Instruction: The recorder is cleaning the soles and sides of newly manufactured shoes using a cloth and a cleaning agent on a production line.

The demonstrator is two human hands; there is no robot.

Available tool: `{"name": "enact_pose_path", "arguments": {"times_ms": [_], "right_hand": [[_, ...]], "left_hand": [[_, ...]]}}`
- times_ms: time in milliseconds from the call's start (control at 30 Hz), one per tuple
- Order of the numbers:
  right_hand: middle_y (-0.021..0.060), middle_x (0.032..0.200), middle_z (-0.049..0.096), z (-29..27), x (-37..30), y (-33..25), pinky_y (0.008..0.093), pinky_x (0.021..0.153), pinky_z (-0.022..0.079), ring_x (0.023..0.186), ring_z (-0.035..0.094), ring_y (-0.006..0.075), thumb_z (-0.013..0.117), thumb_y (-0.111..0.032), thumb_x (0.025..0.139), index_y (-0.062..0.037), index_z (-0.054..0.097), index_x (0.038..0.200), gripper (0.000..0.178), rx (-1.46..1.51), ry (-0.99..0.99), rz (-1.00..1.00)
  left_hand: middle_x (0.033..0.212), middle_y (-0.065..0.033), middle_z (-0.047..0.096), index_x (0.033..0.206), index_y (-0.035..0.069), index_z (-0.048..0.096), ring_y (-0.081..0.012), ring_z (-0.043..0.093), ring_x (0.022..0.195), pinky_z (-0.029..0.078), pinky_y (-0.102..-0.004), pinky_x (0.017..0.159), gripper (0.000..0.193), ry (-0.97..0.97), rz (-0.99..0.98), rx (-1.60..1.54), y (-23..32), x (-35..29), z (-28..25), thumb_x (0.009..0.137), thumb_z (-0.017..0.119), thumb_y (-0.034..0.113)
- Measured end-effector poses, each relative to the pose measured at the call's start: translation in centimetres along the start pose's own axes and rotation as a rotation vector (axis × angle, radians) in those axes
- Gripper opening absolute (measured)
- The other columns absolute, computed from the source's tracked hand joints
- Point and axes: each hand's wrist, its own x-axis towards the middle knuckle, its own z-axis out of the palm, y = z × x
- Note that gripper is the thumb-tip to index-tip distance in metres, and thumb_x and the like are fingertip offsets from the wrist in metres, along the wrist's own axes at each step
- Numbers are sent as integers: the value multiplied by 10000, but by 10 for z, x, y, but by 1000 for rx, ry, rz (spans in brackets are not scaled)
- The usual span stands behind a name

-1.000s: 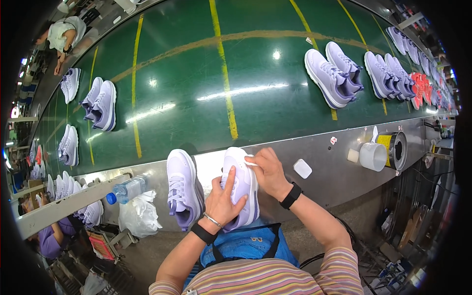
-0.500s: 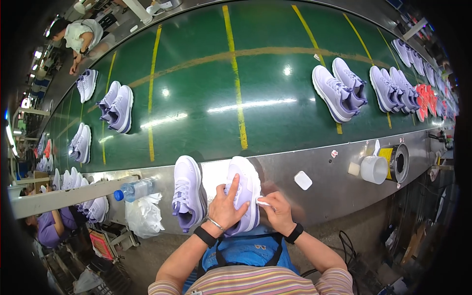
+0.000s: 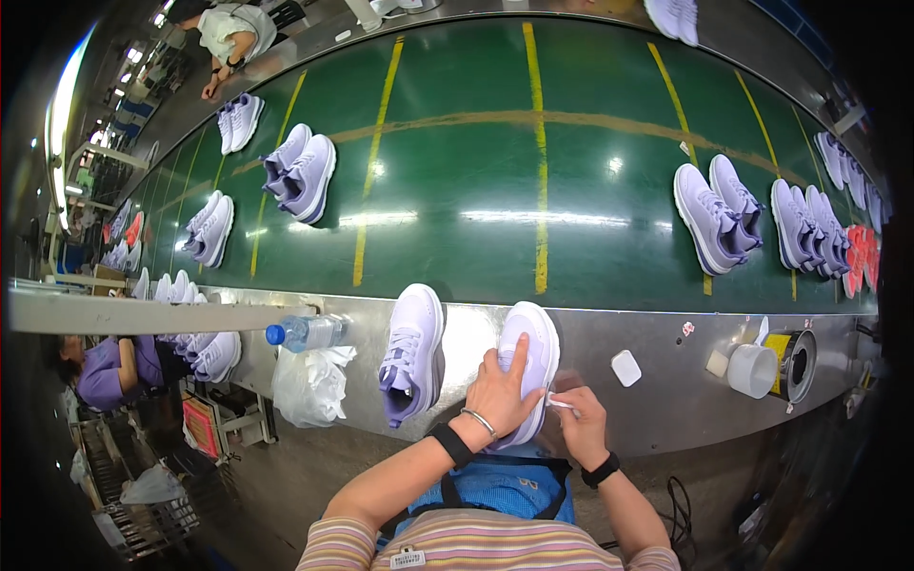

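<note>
A pale lilac sneaker point(image 3: 539, 354) with a white sole lies toe-away on the metal ledge in front of me. My left hand point(image 3: 497, 392) grips it from above, index finger stretched along the laces and thumb at its right side. My right hand point(image 3: 579, 419) pinches a small white piece point(image 3: 560, 403), perhaps folded cloth, against the right edge of the sole towards the heel. The hand partly hides this piece, so its kind is unclear. Left of my left hand, untouched, stands a matching sneaker point(image 3: 411, 352).
Beyond the ledge runs a green conveyor belt point(image 3: 457, 257) carrying several pairs of sneakers. A water bottle point(image 3: 309, 332) and white plastic bag point(image 3: 312, 385) lie left. Right are a white pad point(image 3: 625, 368), white cup point(image 3: 752, 369) and yellow-black can point(image 3: 796, 364). Two people work at left.
The whole view has swung, so the scene sits further right. My right hand has slid the white piece along the sole towards the heel. My left hand keeps its hold on the sneaker.
</note>
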Motion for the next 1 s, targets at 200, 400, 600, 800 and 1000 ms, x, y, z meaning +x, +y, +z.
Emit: {"name": "enact_pose_path", "arguments": {"times_ms": [200,400,600,800,1000], "right_hand": [[43,872,586,-32,-6,-31,217,512,449,698,556,93,518,-46,873,-35,539,977,106,808,223,480],[92,905,595,5,-2,-97,250,596,505,732,582,134,518,-3,860,5,542,1012,154,1026,126,518],[89,967,588,76,-8,-136,237,740,489,854,596,135,597,32,789,5,570,1051,265,795,-33,513],[86,842,575,164,12,-133,274,663,450,761,575,180,610,1,744,-44,651,897,165,182,-79,17],[120,766,530,202,53,-100,320,664,424,739,544,259,614,-54,722,-61,648,811,96,-65,52,54]], "left_hand": [[1256,-244,349,1304,-42,291,-425,387,1100,349,-434,933,728,435,261,-87,-38,-55,-41,696,634,166],[985,-190,548,1212,-69,409,-296,547,901,440,-373,806,603,320,-223,-587,-197,-43,-14,652,605,40],[684,-83,607,817,-32,616,-174,582,555,460,-293,477,161,-163,-551,-1212,-206,-71,-54,674,575,29],[966,-146,620,1077,-68,525,-215,641,790,542,-324,630,288,-405,-735,-1712,-229,-113,-31,830,475,72],[770,-105,620,892,-22,600,-192,611,645,488,-311,558,191,-479,-741,-1656,-254,-108,-22,725,521,23]]}}
